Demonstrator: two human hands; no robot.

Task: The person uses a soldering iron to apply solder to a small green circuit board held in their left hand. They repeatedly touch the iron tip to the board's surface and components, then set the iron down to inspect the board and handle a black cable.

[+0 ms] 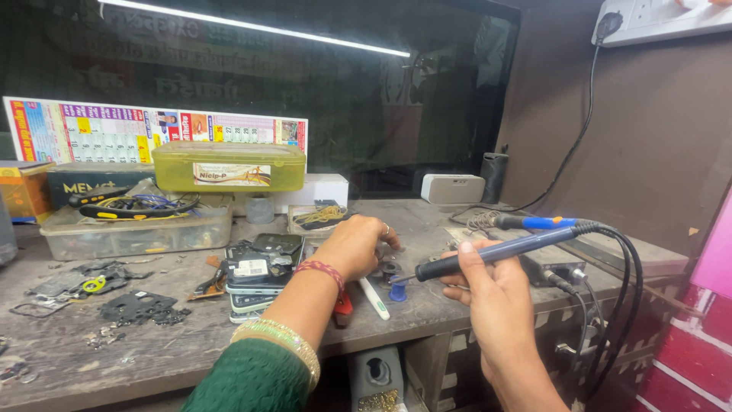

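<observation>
Here right hand [488,294] grips soldering iron [496,249]; left hand [354,246] curled over small part, grip unclear.

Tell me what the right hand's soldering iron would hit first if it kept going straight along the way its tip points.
The right hand aims the soldering iron leftward and slightly down. First in line looks to be the small dark part under the left hand, just above the blue cap; depth is unclear.
</observation>
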